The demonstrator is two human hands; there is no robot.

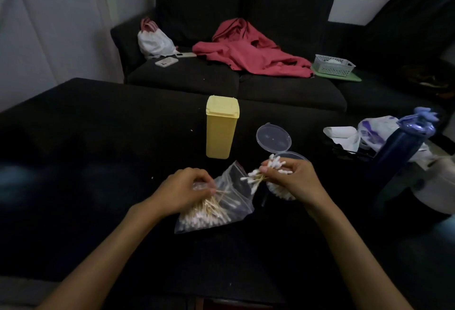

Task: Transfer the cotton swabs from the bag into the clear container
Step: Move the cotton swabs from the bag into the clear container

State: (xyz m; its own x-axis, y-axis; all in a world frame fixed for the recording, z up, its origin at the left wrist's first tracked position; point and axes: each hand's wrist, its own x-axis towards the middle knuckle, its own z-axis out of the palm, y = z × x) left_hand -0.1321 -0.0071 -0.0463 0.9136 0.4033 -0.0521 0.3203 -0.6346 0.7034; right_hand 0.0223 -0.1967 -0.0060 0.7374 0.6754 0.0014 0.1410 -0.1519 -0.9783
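— Cotton swabs (267,173): where are they being held, and how are they lying?

— A loose bundle is being pinched in the right hand (294,181), between the thumb and the curled fingers. The sticks are fanned rather than parallel; their long axes are running roughly from lower left to upper right, with white tips sticking out past the fingers on both sides. The bundle is being held just above the clear container (283,190), whose round hinged lid (273,138) is standing open behind it. More white tips are being seen inside the container, below the hand.

— And the remaining ones?

— They are being kept in the clear bag (221,201), which is lying on the dark table (98,125) to the left of the container. Those swabs are pointing from lower left, where the tips are massed, toward the bag's mouth at the upper right.

— How is the other hand being posed?

— The left hand (186,187) is being rested on the bag, palm down, fingers curled and gripping the plastic near its upper edge. Both forearms are being extended forward from the near edge of the table. A yellow lidded box (221,128) is standing upright behind the bag.
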